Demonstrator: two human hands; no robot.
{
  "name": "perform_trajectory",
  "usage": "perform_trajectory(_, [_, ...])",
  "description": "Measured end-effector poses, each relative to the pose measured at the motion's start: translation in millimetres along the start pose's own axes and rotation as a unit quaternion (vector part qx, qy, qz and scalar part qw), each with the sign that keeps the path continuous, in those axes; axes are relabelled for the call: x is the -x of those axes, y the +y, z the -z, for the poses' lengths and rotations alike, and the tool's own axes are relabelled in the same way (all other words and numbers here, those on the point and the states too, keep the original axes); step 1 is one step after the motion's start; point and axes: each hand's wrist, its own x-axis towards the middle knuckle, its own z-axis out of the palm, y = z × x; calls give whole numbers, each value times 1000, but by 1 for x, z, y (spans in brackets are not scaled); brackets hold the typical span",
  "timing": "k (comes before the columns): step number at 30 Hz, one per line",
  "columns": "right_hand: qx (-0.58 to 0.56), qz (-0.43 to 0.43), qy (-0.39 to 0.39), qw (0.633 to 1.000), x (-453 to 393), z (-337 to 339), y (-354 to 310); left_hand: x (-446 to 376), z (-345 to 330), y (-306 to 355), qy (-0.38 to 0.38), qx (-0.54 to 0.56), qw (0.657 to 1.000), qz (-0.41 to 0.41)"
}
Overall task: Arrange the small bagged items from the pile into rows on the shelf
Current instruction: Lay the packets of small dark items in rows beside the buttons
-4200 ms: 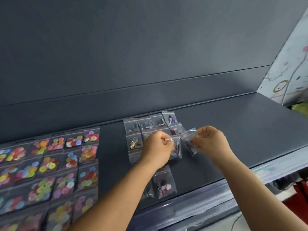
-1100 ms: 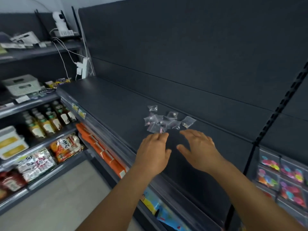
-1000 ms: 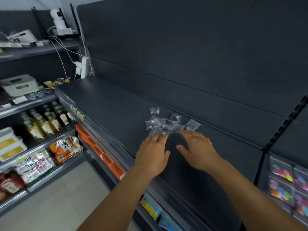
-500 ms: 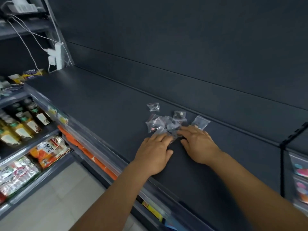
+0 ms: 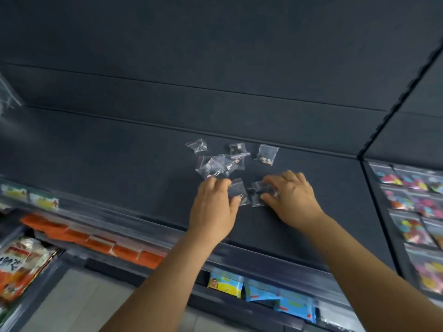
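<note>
A loose pile of small clear bags (image 5: pixel 219 165) lies on the dark shelf (image 5: pixel 119 159) near its back wall. Three single bags lie apart behind the pile: one at the left (image 5: pixel 197 145), one in the middle (image 5: pixel 238 150), one at the right (image 5: pixel 266 154). My left hand (image 5: pixel 212 209) lies flat, its fingertips touching the pile's near edge and its thumb against a bag (image 5: pixel 236 190). Just to its right, my right hand (image 5: pixel 292 198) pinches another small bag (image 5: pixel 257 194) between thumb and fingers, low on the shelf.
Rows of bags with coloured buttons (image 5: pixel 407 202) fill the shelf section at the right, beyond a black upright (image 5: pixel 393 109). Below the shelf's front rail (image 5: pixel 143 226) sit orange packets (image 5: pixel 96 239), blue and yellow packets (image 5: pixel 263 293) and a snack bag (image 5: pixel 16 262).
The view has swung from the arranged rows to the pile. Both hands reached the pile; the right hand has drawn a bag toward me and pinches it, and another bag lies by the left thumb.
</note>
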Motion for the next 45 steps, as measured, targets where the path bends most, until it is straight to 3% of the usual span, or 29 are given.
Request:
perform_trajectory(3, [-22,-5,-28,999,6,-2,-7,-4,0,-1,-36,-78,996,25])
perform_trajectory(7, [-57,45,-42,996,13,5,-7,-6,-3,-1,-70,-16,997,-17])
perform_trajectory(11, [-107,-89,51,989,20,4,-2,-10,-3,3,-65,27,998,7])
perform_trajectory(14, [-76,-171,-3,982,20,0,-3,-12,-3,9,-59,8,998,33])
perform_trajectory(17, [-96,-195,-25,976,17,-6,-8,-13,-5,14,-60,34,996,54])
perform_trajectory(20, [-126,-195,-13,973,13,-7,-12,-16,-6,16,-74,74,990,97])
perform_trajectory(26, [-217,-198,32,955,19,-6,-15,-19,-3,15,-95,164,976,110])
perform_trajectory(35, [-453,-216,136,854,46,30,1,-22,3,56,-57,344,935,68])
perform_trajectory(40, [-519,-219,215,798,70,61,33,-15,-8,110,-117,408,905,38])
perform_trajectory(45, [-543,-234,256,765,108,89,83,-1,-30,174,-168,430,887,4])
